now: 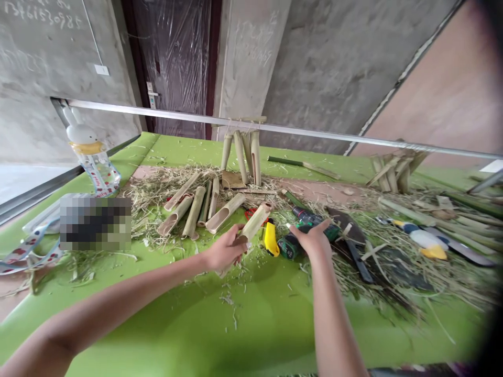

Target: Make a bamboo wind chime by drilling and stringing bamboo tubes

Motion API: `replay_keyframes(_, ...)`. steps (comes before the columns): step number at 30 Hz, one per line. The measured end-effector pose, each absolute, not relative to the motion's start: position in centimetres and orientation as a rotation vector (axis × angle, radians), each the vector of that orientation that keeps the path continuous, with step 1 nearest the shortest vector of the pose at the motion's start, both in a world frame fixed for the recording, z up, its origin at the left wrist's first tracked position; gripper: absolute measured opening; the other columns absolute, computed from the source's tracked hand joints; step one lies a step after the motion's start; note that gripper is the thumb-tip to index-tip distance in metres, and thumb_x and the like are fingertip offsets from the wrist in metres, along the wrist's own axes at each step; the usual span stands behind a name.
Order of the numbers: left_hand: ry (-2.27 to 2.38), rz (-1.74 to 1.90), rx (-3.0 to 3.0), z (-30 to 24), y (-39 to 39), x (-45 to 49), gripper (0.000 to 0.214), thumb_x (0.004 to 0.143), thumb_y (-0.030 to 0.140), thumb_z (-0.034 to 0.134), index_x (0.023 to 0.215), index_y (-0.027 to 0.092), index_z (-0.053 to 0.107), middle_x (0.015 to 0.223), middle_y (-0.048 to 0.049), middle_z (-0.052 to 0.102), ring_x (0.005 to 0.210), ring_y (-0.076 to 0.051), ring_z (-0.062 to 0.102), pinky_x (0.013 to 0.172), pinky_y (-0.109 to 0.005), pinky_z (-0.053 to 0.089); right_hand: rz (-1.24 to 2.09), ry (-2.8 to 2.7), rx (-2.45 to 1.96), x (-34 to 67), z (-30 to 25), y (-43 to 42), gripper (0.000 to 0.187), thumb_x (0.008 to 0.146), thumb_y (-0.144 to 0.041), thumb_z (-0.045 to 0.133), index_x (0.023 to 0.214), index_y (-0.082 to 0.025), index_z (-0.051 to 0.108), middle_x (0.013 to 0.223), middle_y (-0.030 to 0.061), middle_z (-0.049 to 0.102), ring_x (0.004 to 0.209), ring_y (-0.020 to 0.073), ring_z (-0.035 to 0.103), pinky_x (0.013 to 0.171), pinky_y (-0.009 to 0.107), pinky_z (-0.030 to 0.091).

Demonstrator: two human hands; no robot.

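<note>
My left hand (pixel 226 248) grips a split bamboo tube (pixel 254 224) near its lower end, and the tube slants up and to the right. My right hand (pixel 312 236) is spread open, palm down, just over a green cordless drill (pixel 304 233) lying on its side. I cannot tell whether the fingers touch it. Between my hands lies a yellow utility knife (pixel 271 238). Several cut bamboo sections (pixel 194 212), some scooped out, lie in loose straw-like shavings left of my left hand.
A green mat (pixel 251 324) covers the table, strewn with shavings. Small bamboo frames (pixel 240 154) (pixel 395 173) stand at the back. A dark chopper (pixel 348 230) lies right of the drill, and a long blade (pixel 459 250) lies farther right. A rabbit-topped bottle (pixel 93 157) stands left, behind a metal bar (pixel 275 128).
</note>
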State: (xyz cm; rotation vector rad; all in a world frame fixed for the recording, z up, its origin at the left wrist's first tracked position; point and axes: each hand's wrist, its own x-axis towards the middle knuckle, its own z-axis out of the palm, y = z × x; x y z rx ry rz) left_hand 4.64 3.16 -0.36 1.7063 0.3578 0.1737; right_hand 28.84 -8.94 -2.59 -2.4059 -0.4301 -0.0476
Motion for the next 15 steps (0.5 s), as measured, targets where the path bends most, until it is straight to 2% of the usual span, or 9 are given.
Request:
replay_keyframes(3, 0.263, 0.16, 1.668, -0.7, 3.3, 4.8, 0.049, 0.087, 0.026, 0.046, 0.128, 0.015, 0.024, 0.076, 0.0009, 0.047, 0.058, -0.008, 0.047, 0.052, -0.023, 0.042, 0.028, -0.381, -2.194, 30.1, -3.1, -8.4, 0.129, 0.044, -0.049, 0.078, 0.141, 0.0, 0.009, 0.083, 0.0165, 0.068, 0.073, 0.0318, 0.065, 0.058, 0.039, 0.052)
replay_keyframes(8, 0.253, 0.17, 1.612, -0.1, 3.6, 4.5, 0.049, 0.085, 0.025, 0.049, 0.127, 0.013, 0.026, 0.077, 0.0, 0.047, 0.059, -0.008, 0.047, 0.053, -0.024, 0.043, 0.116, -0.228, -2.102, 29.7, -2.5, -9.1, 0.123, 0.051, -0.048, 0.072, 0.143, -0.007, 0.002, 0.095, 0.0161, 0.065, 0.065, 0.0266, 0.064, 0.047, 0.034, 0.049)
replay_keyframes(10, 0.291, 0.184, 1.593, 0.1, 3.8, 4.3, 0.049, 0.084, 0.025, 0.05, 0.126, 0.013, 0.027, 0.076, 0.0006, 0.047, 0.058, -0.007, 0.047, 0.053, -0.024, 0.043, 0.167, -0.133, -1.972, 29.3, -1.7, -10.1, 0.116, 0.051, -0.045, 0.072, 0.143, -0.011, 0.01, 0.095, 0.0134, 0.064, 0.062, 0.0236, 0.063, 0.046, 0.033, 0.05)
replay_keyframes(12, 0.313, 0.188, 1.592, 0.1, 4.1, 4.0, 0.05, 0.084, 0.025, 0.05, 0.126, 0.013, 0.027, 0.075, 0.0012, 0.047, 0.058, -0.007, 0.047, 0.053, -0.023, 0.043, 0.243, -0.13, -1.806, 29.4, -1.0, -11.7, 0.091, 0.051, -0.041, 0.071, 0.131, -0.013, 0.038, 0.081, 0.0071, 0.064, 0.057, 0.0202, 0.06, 0.047, 0.031, 0.05)
replay_keyframes(14, 0.301, 0.18, 1.601, -0.1, 4.4, 3.9, 0.05, 0.084, 0.025, 0.049, 0.127, 0.013, 0.026, 0.075, 0.0015, 0.047, 0.058, -0.007, 0.047, 0.053, -0.023, 0.043, 0.345, -0.233, -1.687, 30.1, -0.3, -13.4, 0.051, 0.053, -0.041, 0.067, 0.096, -0.015, 0.061, 0.06, 0.0027, 0.059, 0.049, 0.0177, 0.055, 0.045, 0.031, 0.048)
replay_keyframes(15, 0.289, 0.172, 1.605, -0.3, 4.5, 3.9, 0.051, 0.084, 0.025, 0.049, 0.128, 0.013, 0.026, 0.075, 0.0015, 0.047, 0.058, -0.008, 0.047, 0.053, -0.023, 0.043, 0.369, -0.295, -1.666, 30.6, -0.1, -14.2, 0.035, 0.054, -0.041, 0.066, 0.078, -0.016, 0.062, 0.053, 0.0024, 0.055, 0.045, 0.0172, 0.052, 0.044, 0.031, 0.046)
